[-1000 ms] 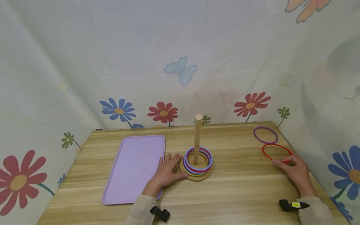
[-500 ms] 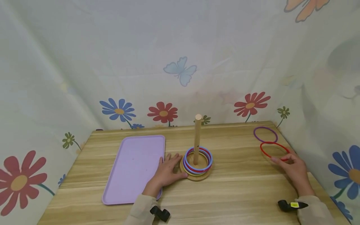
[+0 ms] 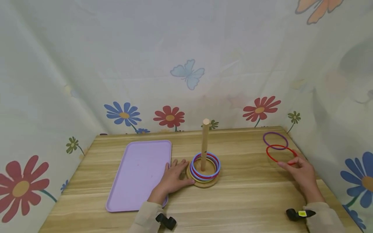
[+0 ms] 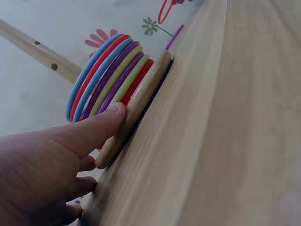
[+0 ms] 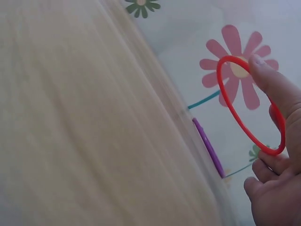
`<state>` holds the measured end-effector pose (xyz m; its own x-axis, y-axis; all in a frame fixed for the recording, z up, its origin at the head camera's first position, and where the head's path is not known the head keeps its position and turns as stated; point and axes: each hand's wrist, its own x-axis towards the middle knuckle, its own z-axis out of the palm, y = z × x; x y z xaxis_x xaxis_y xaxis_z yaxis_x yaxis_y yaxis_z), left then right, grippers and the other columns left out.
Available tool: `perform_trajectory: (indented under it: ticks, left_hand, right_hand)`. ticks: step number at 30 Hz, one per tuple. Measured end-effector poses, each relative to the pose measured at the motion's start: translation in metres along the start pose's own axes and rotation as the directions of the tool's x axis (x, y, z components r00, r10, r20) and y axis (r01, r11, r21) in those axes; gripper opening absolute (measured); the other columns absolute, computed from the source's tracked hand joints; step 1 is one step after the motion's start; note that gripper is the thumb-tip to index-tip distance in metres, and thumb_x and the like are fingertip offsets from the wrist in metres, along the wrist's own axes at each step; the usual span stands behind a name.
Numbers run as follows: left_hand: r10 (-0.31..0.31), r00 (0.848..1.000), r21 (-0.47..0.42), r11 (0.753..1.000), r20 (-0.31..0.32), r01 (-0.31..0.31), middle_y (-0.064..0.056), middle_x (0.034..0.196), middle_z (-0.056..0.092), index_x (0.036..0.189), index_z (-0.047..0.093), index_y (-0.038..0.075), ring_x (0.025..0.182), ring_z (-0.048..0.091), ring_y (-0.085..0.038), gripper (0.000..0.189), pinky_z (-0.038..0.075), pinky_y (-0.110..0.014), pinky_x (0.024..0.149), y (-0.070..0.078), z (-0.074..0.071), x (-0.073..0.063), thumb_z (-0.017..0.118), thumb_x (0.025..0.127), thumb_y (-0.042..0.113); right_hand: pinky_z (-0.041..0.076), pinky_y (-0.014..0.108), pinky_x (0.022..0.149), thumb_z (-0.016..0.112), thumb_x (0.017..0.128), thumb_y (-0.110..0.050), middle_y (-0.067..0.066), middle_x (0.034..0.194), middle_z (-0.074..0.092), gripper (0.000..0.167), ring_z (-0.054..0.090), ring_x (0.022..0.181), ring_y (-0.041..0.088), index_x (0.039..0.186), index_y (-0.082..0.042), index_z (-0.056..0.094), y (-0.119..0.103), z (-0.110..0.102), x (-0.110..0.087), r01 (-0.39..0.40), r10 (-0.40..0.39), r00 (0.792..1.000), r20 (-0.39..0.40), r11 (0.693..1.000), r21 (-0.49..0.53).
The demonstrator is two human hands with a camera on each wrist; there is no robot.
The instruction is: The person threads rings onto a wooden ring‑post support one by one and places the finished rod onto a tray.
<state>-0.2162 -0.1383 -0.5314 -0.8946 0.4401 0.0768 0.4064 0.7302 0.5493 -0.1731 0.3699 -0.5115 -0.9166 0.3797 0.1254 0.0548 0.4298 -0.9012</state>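
A wooden peg (image 3: 205, 142) stands upright on a round wooden base (image 3: 204, 185) at mid-table. Several thin rings (image 4: 98, 68), blue, red, purple and yellow-green, lie stacked round its foot. My left hand (image 3: 172, 178) rests at the base's left side, fingers spread on the table. Its thumb (image 4: 106, 120) touches the base's edge beside the lowest rings. On the right, my right hand (image 3: 303, 171) pinches a red ring (image 5: 232, 59) between thumb and fingers, holding it tilted above the table. Behind that ring, a purple ring (image 5: 207, 146) lies flat near the table's back right corner.
A lilac tray (image 3: 140, 171) lies left of the base, partly under my left wrist. The wooden table (image 3: 247, 200) ends at a flower-printed cloth (image 3: 140, 64) behind and at both sides.
My right hand has lifted the red ring and carried it slightly left and away from me, so it now overlaps the purple ring in the head view. My left hand stays put.
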Motion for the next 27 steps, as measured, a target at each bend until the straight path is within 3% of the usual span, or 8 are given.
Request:
perform_trajectory:
  ticks: [4,7,11,15,19,21,24,27]
  left_hand:
    - [0.003,1.0,0.002,1.0,-0.002,-0.003,-0.018,0.163,0.044,0.157,0.051,0.009,0.154,0.025,-0.053,0.089,0.005,-0.074,0.122,-0.001,0.001,0.001,0.078,0.089,0.06]
    - [0.001,1.0,0.002,1.0,0.0,-0.001,-0.018,0.163,0.044,0.157,0.051,0.008,0.154,0.025,-0.053,0.09,0.006,-0.075,0.122,-0.001,0.001,0.001,0.078,0.088,0.06]
    - [-0.005,1.0,0.0,1.0,0.002,0.005,-0.018,0.164,0.043,0.157,0.051,0.008,0.154,0.025,-0.053,0.09,0.005,-0.075,0.122,-0.002,0.001,0.0,0.078,0.088,0.06]
    - [-0.005,1.0,-0.005,1.0,0.001,0.005,-0.019,0.163,0.044,0.157,0.051,0.008,0.154,0.025,-0.053,0.09,0.005,-0.075,0.122,-0.001,0.001,-0.001,0.079,0.088,0.059]
    - [-0.001,1.0,0.0,1.0,0.0,0.001,-0.018,0.163,0.043,0.157,0.051,0.008,0.154,0.026,-0.053,0.09,0.006,-0.075,0.122,-0.001,0.001,-0.001,0.078,0.088,0.059]
    - [0.001,1.0,0.004,1.0,0.0,-0.001,-0.018,0.164,0.043,0.157,0.051,0.009,0.154,0.026,-0.053,0.09,0.006,-0.075,0.122,-0.001,0.001,0.0,0.078,0.088,0.06]
    - [0.001,1.0,0.004,1.0,0.001,-0.001,-0.018,0.163,0.044,0.157,0.051,0.009,0.154,0.026,-0.053,0.089,0.006,-0.075,0.121,-0.001,0.0,0.0,0.079,0.088,0.059]
    - [0.002,1.0,-0.002,1.0,-0.002,-0.002,-0.019,0.163,0.045,0.157,0.051,0.009,0.154,0.026,-0.053,0.089,0.006,-0.075,0.121,-0.001,0.0,0.0,0.08,0.088,0.058]
  right_hand:
    - [0.035,0.001,0.097,0.089,0.089,-0.025,0.023,0.167,0.033,0.047,0.031,0.153,0.045,0.095,0.012,0.061,-0.01,0.001,0.0,-0.018,0.018,1.0,0.015,1.0,0.002]
    - [0.039,0.01,0.091,0.089,0.088,-0.031,0.024,0.164,0.039,0.047,0.038,0.15,0.042,0.095,0.008,0.063,-0.015,0.003,-0.001,-0.043,0.044,0.999,0.01,0.997,-0.057]
    - [0.039,0.019,0.073,0.089,0.087,-0.034,0.027,0.152,0.052,0.046,0.048,0.127,0.034,0.095,0.005,0.065,-0.02,0.006,-0.002,-0.053,0.053,0.999,-0.004,0.994,-0.091]
    - [0.043,0.021,0.065,0.091,0.086,-0.032,0.006,0.123,0.065,0.043,0.048,0.102,0.016,0.093,0.001,0.065,-0.024,0.008,-0.002,-0.035,0.034,0.999,-0.016,0.998,-0.059]
    - [0.044,0.022,0.063,0.091,0.086,-0.033,-0.008,0.1,0.06,0.043,0.048,0.091,0.012,0.093,-0.001,0.063,-0.03,0.009,-0.002,-0.015,0.015,1.0,-0.013,0.999,-0.04]
    - [0.045,0.018,0.066,0.09,0.086,-0.034,0.004,0.115,0.067,0.044,0.053,0.101,0.015,0.094,0.0,0.063,-0.034,0.009,-0.001,-0.003,0.002,1.0,-0.003,0.999,-0.045]
    - [0.044,0.013,0.07,0.09,0.087,-0.034,0.023,0.142,0.06,0.046,0.053,0.111,0.016,0.095,0.002,0.062,-0.04,0.01,0.001,0.012,-0.011,1.0,0.007,0.999,-0.044]
    - [0.044,0.01,0.073,0.09,0.087,-0.03,0.019,0.133,0.065,0.044,0.054,0.109,0.012,0.094,0.004,0.063,-0.044,0.01,0.003,0.039,-0.039,0.999,-0.002,0.999,-0.031]
